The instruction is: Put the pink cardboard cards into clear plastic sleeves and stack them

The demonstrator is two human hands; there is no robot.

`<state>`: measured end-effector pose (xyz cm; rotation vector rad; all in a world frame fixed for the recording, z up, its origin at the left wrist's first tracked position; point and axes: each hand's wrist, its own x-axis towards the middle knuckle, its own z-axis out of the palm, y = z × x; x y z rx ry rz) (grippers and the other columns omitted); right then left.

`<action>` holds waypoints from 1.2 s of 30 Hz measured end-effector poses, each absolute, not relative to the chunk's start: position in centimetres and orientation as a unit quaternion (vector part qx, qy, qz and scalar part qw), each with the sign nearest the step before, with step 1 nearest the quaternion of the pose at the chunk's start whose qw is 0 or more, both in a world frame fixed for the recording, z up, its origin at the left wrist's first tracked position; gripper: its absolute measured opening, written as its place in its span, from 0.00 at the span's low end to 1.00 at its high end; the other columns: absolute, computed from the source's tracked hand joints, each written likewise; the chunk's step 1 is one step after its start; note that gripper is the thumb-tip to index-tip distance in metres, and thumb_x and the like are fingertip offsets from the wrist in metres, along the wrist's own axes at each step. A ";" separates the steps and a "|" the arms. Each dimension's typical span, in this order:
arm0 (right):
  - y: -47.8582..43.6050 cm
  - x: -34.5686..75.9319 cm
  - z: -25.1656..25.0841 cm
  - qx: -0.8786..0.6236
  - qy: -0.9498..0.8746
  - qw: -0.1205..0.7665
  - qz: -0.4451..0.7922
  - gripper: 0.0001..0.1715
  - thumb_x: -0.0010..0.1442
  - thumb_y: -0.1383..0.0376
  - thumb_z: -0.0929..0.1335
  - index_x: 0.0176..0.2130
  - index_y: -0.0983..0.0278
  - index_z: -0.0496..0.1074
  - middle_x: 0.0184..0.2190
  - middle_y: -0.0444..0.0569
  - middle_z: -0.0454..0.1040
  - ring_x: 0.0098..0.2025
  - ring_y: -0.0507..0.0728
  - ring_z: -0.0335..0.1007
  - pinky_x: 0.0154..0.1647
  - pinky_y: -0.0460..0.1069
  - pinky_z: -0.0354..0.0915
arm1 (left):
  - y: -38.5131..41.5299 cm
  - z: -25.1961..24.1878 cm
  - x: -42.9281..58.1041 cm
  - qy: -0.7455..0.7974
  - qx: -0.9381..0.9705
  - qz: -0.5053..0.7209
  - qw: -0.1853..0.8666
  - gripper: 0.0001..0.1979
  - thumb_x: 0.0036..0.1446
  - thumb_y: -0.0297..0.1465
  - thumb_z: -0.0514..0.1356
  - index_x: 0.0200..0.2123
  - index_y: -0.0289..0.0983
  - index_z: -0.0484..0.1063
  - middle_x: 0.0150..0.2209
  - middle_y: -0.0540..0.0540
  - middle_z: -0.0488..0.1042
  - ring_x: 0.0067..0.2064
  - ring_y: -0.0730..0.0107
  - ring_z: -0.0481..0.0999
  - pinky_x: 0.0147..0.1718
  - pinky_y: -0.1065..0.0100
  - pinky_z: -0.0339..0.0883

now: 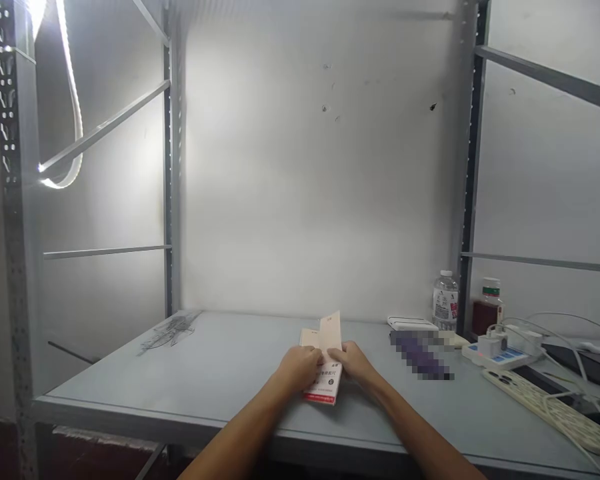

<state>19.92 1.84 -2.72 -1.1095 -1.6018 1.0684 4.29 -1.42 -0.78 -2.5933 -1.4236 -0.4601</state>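
A thin cardboard packet, white with Chinese print and a red band along its near end, is held just over the table's front middle. At its far end, cream-coloured flaps or cards stand up at a slant. My left hand is closed around the packet's left side, fingers curled over the front. On the right, my right hand is closed on the packet's right edge, near the base of the raised cream piece. Whether anything is inside the packet cannot be seen.
The grey table stands in a metal rack. A tangle of thin wire lies at back left. To the right are a plastic bottle, a red-brown bottle, a power strip with chargers and cables, and a cream perforated strip.
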 end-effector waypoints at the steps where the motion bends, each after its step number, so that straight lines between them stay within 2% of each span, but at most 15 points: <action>1: 1.9 19.9 -2.8 -0.446 -0.644 0.443 0.436 0.11 0.45 0.63 0.63 0.16 0.64 0.60 0.11 0.42 0.61 0.13 0.49 0.57 0.13 0.44 0.49 | -1.4 -0.8 4.3 -0.474 -0.864 -0.153 0.077 0.10 0.49 0.24 0.50 0.31 0.36 0.70 0.33 0.40 0.74 0.32 0.63 0.73 0.31 0.67 0.61; 8: 1.2 19.8 -2.4 -0.431 -0.647 0.436 0.453 0.12 0.46 0.61 0.63 0.17 0.64 0.62 0.11 0.42 0.62 0.13 0.49 0.56 0.13 0.44 0.49 | -1.3 -1.1 4.2 -0.483 -0.846 -0.210 0.086 0.16 0.57 0.30 0.45 0.27 0.36 0.70 0.30 0.41 0.74 0.31 0.64 0.72 0.29 0.68 0.59; 17: 1.0 19.8 -2.5 -0.375 -0.676 0.453 0.444 0.15 0.46 0.57 0.65 0.21 0.68 0.67 0.18 0.47 0.70 0.20 0.52 0.63 0.21 0.46 0.56 | -0.8 -1.7 4.7 -0.552 -0.792 -0.255 0.056 0.13 0.52 0.32 0.49 0.28 0.37 0.72 0.30 0.42 0.75 0.30 0.65 0.71 0.28 0.69 0.57; 23: 1.0 19.5 -2.4 -0.365 -0.648 0.471 0.474 0.18 0.45 0.55 0.67 0.23 0.69 0.69 0.19 0.48 0.71 0.21 0.53 0.65 0.22 0.47 0.58 | -0.9 -1.3 4.6 -0.583 -0.757 -0.293 0.002 0.11 0.52 0.32 0.50 0.29 0.37 0.72 0.31 0.45 0.75 0.31 0.69 0.71 0.28 0.71 0.56; 26: 1.1 19.5 -2.3 -0.368 -0.629 0.481 0.488 0.19 0.46 0.54 0.68 0.25 0.69 0.70 0.20 0.49 0.73 0.22 0.55 0.67 0.24 0.48 0.60 | -0.8 -1.1 4.3 -0.576 -0.739 -0.346 -0.042 0.12 0.54 0.32 0.49 0.37 0.38 0.70 0.31 0.47 0.75 0.31 0.70 0.70 0.30 0.72 0.57; 28: 1.1 19.6 -2.1 -0.353 -0.625 0.480 0.503 0.19 0.47 0.54 0.68 0.27 0.70 0.72 0.23 0.51 0.75 0.25 0.56 0.70 0.27 0.49 0.63 | -0.7 -1.1 4.0 -0.571 -0.716 -0.394 -0.076 0.17 0.54 0.31 0.49 0.47 0.39 0.64 0.32 0.48 0.74 0.31 0.71 0.70 0.30 0.72 0.58; 30: 0.9 19.8 -1.8 -0.326 -0.619 0.480 0.530 0.21 0.47 0.53 0.68 0.30 0.70 0.72 0.28 0.54 0.76 0.29 0.58 0.72 0.32 0.51 0.65 | -0.6 -1.1 3.6 -0.562 -0.688 -0.448 -0.102 0.21 0.54 0.29 0.48 0.53 0.40 0.57 0.34 0.48 0.73 0.30 0.73 0.70 0.31 0.73 0.59; 31: 0.8 19.8 -1.7 -0.315 -0.613 0.482 0.541 0.22 0.47 0.53 0.68 0.31 0.69 0.72 0.29 0.54 0.76 0.30 0.59 0.72 0.34 0.52 0.65 | -0.5 -1.1 3.5 -0.552 -0.677 -0.474 -0.111 0.21 0.54 0.29 0.48 0.52 0.41 0.58 0.37 0.48 0.72 0.29 0.74 0.70 0.32 0.72 0.60; 33: 0.6 19.9 -1.5 -0.307 -0.603 0.490 0.550 0.23 0.46 0.52 0.69 0.33 0.69 0.71 0.30 0.55 0.76 0.31 0.60 0.73 0.35 0.53 0.66 | -0.2 -1.1 3.5 -0.522 -0.669 -0.509 -0.143 0.16 0.52 0.28 0.49 0.45 0.40 0.64 0.41 0.47 0.70 0.30 0.75 0.69 0.32 0.73 0.61; 36: 0.5 20.0 -1.4 -0.302 -0.599 0.504 0.543 0.23 0.45 0.52 0.70 0.34 0.68 0.70 0.30 0.54 0.76 0.32 0.60 0.73 0.33 0.53 0.66 | 0.1 -0.8 3.8 -0.476 -0.642 -0.540 -0.266 0.09 0.50 0.30 0.50 0.33 0.36 0.68 0.43 0.45 0.69 0.32 0.74 0.69 0.28 0.74 0.62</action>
